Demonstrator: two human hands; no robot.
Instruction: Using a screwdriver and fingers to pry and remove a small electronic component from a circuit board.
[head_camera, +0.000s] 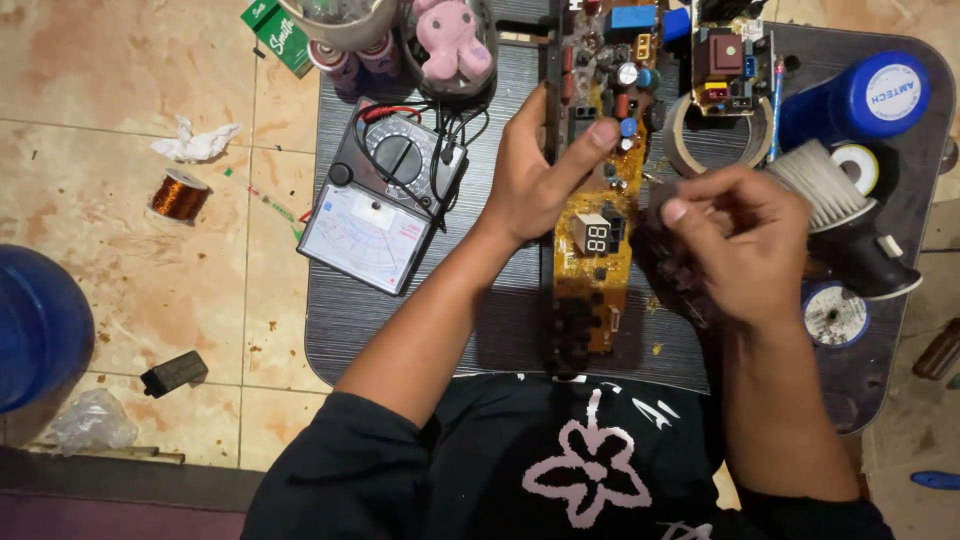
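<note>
- I take the long yellow circuit board (597, 200) as my landmark; it lies lengthwise on the dark surface (400, 320), running away from me, its parts side up.
- My left hand (545, 175) holds the board at its left edge, thumb and forefinger pinching it about the middle, the forefinger tip resting among the small components just above the two-digit display (595, 235).
- My right hand (735, 235) hovers just right of the board, fingers drawn together round something dark and blurred; I cannot tell what it is, nor whether it is gripped firmly.
- The analog multimeter (385, 210) sits left of the board with its leads (440, 125) coiled on top, not on the board, so I judge no measuring is under way.
- A second, smaller board (728, 55) lies beyond and right of the landmark; a brush (830, 185) and a tape roll (715, 140) lie to its right.
- My judgement: the board is out and bared and the work looks like cleaning or inspection, early to midway; nothing shows any part removed or refitted.
</note>
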